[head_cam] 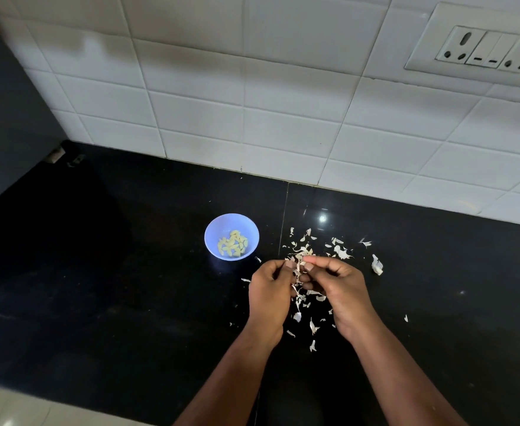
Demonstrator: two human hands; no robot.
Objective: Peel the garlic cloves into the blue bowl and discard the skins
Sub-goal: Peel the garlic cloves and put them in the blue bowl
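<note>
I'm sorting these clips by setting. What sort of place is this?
Most likely a home kitchen: a black stone counter, a white tiled wall with a socket panel, and peeled garlic cloves in a blue bowl.

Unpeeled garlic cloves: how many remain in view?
2: one unpeeled clove lies on the counter right of the skins; another clove is pinched between both hands' fingers. Skins may hide more.

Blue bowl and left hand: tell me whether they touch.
Apart. The head view shows bare black counter between the blue bowl and the left hand.
</note>
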